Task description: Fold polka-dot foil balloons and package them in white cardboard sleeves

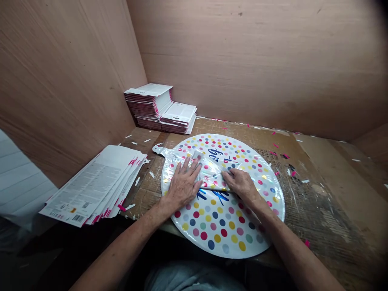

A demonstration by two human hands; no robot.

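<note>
A flat, uninflated round foil balloon [224, 232] lies in front of me, white with multicoloured dots and blue lettering. Its narrow tail points to the far left. On top of it rests a smaller folded foil balloon [210, 171] with the same shiny dotted look. My left hand [183, 184] lies flat over the left part of the folded piece, fingers spread. At the other end, my right hand [241, 184] is closed, gripping the right edge of the folded piece between thumb and fingers. The fingers partly hide the blue lettering.
White printed cardboard packs [91, 184] lie fanned out at the left edge. Two stacks of similar packs [148, 105] stand in the back left corner. Pink and white paper scraps are scattered over the cardboard-covered table [306, 202]. Wooden panels [257, 60] enclose the back and left.
</note>
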